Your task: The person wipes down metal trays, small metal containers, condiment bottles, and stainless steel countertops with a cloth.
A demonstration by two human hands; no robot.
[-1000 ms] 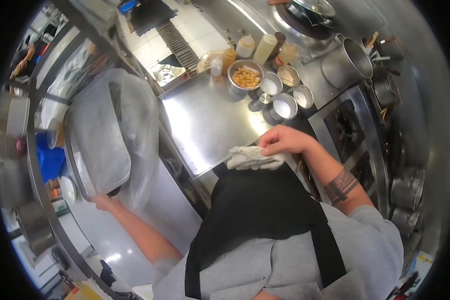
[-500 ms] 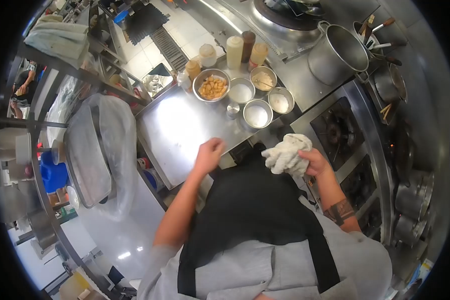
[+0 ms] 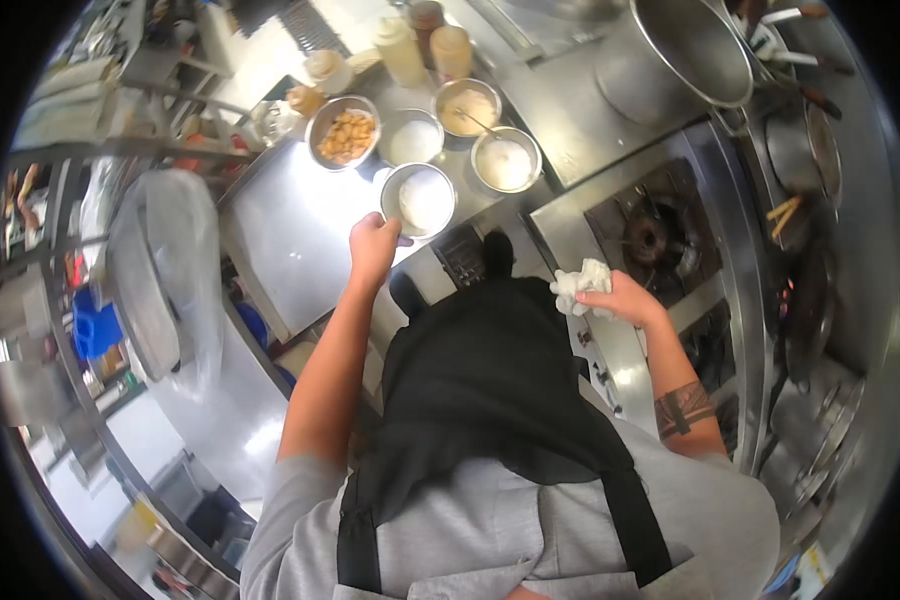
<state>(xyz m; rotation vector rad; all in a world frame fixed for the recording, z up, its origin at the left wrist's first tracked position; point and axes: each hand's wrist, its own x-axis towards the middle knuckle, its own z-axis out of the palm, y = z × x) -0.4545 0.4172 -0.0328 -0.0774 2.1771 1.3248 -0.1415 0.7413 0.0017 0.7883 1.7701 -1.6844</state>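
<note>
Now reaching over the counter (image 3: 280,235) with the left hand (image 3: 372,250), fingers curled in at the near-left rim of a white-filled metal bowl (image 3: 392,195). Cannot tell whether clamped on the rim or merely against it; fingertips partly hidden. Bowl on the counter, close to the edge nearest the body.

Out to the side, right hand (image 3: 630,298) clamped on a crumpled white cloth (image 3: 582,285). Cloth held up by the front of the stove (image 3: 560,215), well apart from the bowl.

Clustered near the white-filled bowl: to the left, a bowl of orange-yellow pieces (image 3: 320,125); farther back, a bowl of tan contents (image 3: 443,105), thin utensil (image 3: 485,124) in it; to the right, another bowl with white contents (image 3: 480,158). Behind these, squeeze bottles (image 3: 400,52), pale and tan.

Upper right, a large open pot (image 3: 635,80). Far left, a tray (image 3: 150,290) partly under clear plastic (image 3: 195,240). Below, black apron (image 3: 490,370) over grey shirt (image 3: 450,510).
</note>
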